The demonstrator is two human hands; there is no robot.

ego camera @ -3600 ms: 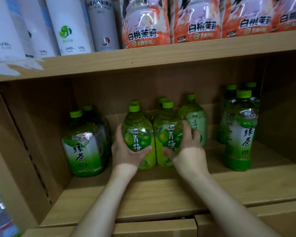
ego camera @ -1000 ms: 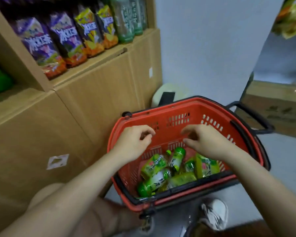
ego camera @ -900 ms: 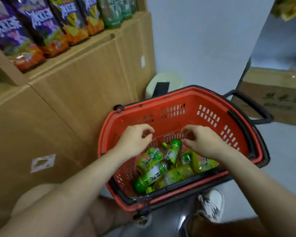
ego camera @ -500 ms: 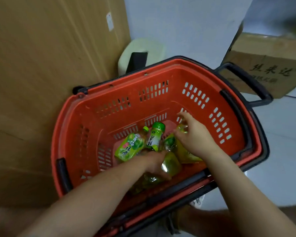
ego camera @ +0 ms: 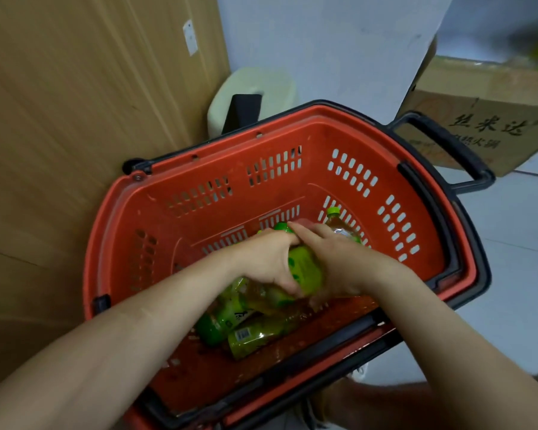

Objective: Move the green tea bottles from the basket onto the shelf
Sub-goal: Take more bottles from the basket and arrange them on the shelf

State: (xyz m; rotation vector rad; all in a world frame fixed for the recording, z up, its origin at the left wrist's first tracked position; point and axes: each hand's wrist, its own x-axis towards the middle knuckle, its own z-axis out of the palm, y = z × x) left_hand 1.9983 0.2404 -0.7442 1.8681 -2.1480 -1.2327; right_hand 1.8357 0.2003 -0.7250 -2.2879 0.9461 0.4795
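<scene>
A red plastic shopping basket with a black rim and black handles [ego camera: 199, 193] stands on the pale tiled floor [ego camera: 516, 249], its left side close against a tall tan board panel [ego camera: 75, 135]. Two bare forearms reach down into it from the near edge.

The left grip [ego camera: 266, 263], a bare hand, is curled round a clear green tea bottle with a bright green label [ego camera: 306, 270] near the middle of the basket. The thumb lies across the label on the near side and the fingers wrap over the far side, just below the green cap.

The right grip [ego camera: 342, 262], also a bare hand, lies palm down just beside that bottle on the right, its forefinger stretched straight toward the far left. Under this hand runs a second green-capped bottle of amber tea [ego camera: 336, 221], its cap and neck sticking out on the far side against the slotted wall. Whether the hidden fingers close on it I cannot tell.

Nearer, below the wrists, more bottles lie on their sides on the basket floor. Among them are a dark-green-bottomed bottle [ego camera: 213, 325] and, touching it on the right, a bottle showing a white barcode patch [ego camera: 255, 336].

Beyond the far rim sits a cream plastic stool-like object [ego camera: 274, 85]. At far right is a brown cardboard box printed with dark characters [ego camera: 491, 128].
</scene>
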